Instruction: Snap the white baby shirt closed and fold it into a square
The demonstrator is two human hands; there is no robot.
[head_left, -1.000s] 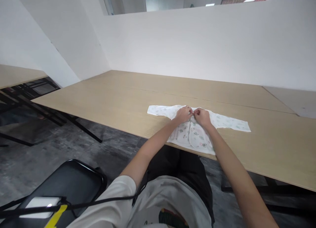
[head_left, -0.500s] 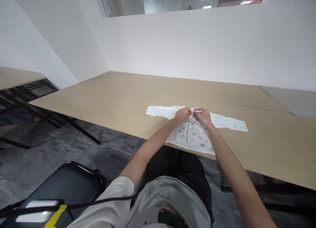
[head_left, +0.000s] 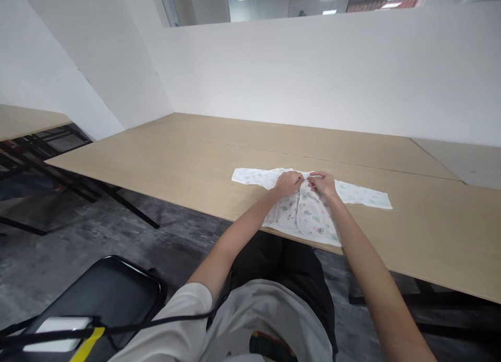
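A white baby shirt (head_left: 309, 215) with a small printed pattern lies flat at the table's front edge, its sleeves spread to both sides and its hem towards me. At the neckline, my left hand (head_left: 288, 183) has its fingers closed on the upper front of the shirt. Just to its right, my right hand (head_left: 322, 185) pinches the cloth on the other side of the front opening. The fingertips of both hands nearly meet there. Any fastener between them is too small to make out.
The shirt lies on a wide wooden table (head_left: 188, 163) that runs back to a white wall (head_left: 313, 74). A black chair (head_left: 113, 294) stands at my lower left, with a white device (head_left: 58, 330) on it. A black cable (head_left: 176, 316) crosses in front of me.
Both hands stay at the neckline with only slight finger movement. My right fingers have shifted a little to the right. The shirt lies as before.
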